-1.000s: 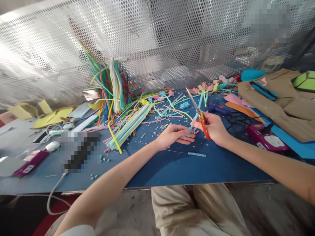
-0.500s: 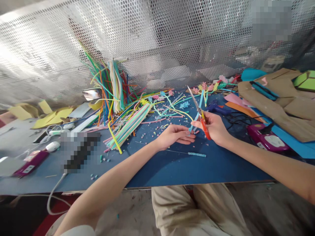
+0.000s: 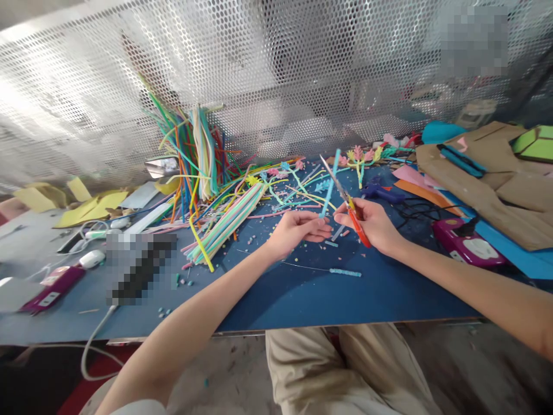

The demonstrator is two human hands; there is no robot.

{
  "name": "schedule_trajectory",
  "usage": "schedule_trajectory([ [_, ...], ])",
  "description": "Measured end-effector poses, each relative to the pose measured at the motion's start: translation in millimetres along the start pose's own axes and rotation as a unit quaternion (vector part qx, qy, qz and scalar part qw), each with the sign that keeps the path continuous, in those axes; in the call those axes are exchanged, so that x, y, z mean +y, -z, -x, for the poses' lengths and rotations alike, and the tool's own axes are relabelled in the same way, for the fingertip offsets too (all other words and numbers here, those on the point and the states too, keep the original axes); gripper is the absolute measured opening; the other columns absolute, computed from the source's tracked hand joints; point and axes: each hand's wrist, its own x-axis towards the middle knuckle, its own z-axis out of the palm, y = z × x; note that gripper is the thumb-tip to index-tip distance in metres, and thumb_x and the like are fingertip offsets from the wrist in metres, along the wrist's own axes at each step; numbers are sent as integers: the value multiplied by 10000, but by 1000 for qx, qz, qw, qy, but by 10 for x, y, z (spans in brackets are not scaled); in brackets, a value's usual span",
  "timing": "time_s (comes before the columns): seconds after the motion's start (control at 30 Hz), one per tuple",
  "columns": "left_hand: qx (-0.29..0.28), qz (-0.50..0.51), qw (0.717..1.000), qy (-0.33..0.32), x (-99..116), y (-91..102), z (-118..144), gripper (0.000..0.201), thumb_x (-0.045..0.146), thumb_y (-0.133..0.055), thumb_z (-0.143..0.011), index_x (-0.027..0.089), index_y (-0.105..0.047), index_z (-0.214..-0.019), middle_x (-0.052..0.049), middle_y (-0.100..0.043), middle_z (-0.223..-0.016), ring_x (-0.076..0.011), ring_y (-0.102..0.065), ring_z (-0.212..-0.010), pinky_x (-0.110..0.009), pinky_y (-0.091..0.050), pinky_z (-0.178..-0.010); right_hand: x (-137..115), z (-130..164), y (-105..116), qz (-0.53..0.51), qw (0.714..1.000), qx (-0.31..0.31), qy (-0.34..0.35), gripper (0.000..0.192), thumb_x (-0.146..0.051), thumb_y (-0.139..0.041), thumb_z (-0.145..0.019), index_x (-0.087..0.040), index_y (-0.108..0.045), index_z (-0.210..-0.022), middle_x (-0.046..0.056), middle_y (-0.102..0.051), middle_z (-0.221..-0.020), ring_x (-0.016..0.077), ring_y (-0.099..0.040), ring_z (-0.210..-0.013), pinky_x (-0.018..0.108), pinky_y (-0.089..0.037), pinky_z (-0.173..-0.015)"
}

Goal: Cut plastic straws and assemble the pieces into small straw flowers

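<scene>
My left hand (image 3: 300,232) pinches the lower end of a light blue pipe cleaner (image 3: 332,183), which stands up at a slant. Just to its right, my right hand (image 3: 371,223) is closed around scissors with red handles (image 3: 356,225), their blades (image 3: 332,176) pointing up and left, close to the pipe cleaner. On the blue tabletop below lies a short blue fuzzy piece on a thin wire (image 3: 345,272). A small light blue cut piece (image 3: 331,244) rests under the gap between my hands.
Pastel pipe cleaners (image 3: 228,219) lie bundled at left, with more standing upright (image 3: 203,155) behind. Coral-like pipe-cleaner shapes (image 3: 358,158) are at the back. A purple glue gun (image 3: 382,190), a purple power strip (image 3: 469,242) and cardboard (image 3: 484,178) occupy the right. A perforated metal screen (image 3: 302,75) rises behind.
My left hand has moved slightly left with the blue pipe cleaner, away from my right hand. The scissors have shifted a little left at their tips. A small blue piece now shows on the table.
</scene>
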Motion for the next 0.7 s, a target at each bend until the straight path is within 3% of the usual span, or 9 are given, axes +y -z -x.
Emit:
schedule_trajectory([
  [0.13, 96, 16, 991, -95, 130, 165, -34, 345, 395, -783, -798, 114, -727, -989, -128, -778, -979, -190, -762, -829, -281, -625, -763, -13, -16, 92, 83, 996, -35, 4, 374, -507, -766, -740, -218, -574, -877, -3, -595, -799, 159, -555, -688, 306, -468, -665],
  [0.2, 112, 20, 986, -119, 173, 232, -39, 319, 382, -780, -797, 124, -732, -979, -114, -781, -962, -183, -762, -813, -270, -626, -745, -4, -26, 136, 152, 987, -55, 15, 396, -528, -772, -726, -221, -557, -854, -3, -589, -782, 165, -539, -683, 304, -449, -655],
  [0.33, 70, -9, 993, -93, 212, 292, -7, 284, 370, -790, -780, 129, -752, -925, -107, -783, -896, -185, -760, -764, -271, -629, -706, -13, -22, 165, 242, 965, -98, 34, 439, -562, -779, -703, -207, -544, -810, -2, -581, -766, 153, -486, -679, 281, -402, -641],
  [0.53, -7, -55, 997, -51, 263, 264, 80, 297, 356, -792, -776, 116, -763, -949, -115, -783, -858, -180, -755, -699, -247, -619, -635, -38, 44, 127, 160, 965, -201, -45, 420, -548, -753, -743, -199, -548, -859, -39, -514, -757, 115, -418, -640, 251, -345, -597],
  [0.7, -39, -81, 996, -24, 311, 219, 127, 359, 382, -793, -768, 107, -763, -998, -132, -782, -881, -196, -759, -712, -246, -617, -622, -40, 58, 126, 149, 958, -240, -49, 378, -497, -754, -760, -209, -529, -857, -46, -483, -771, 109, -379, -643, 259, -347, -634],
])
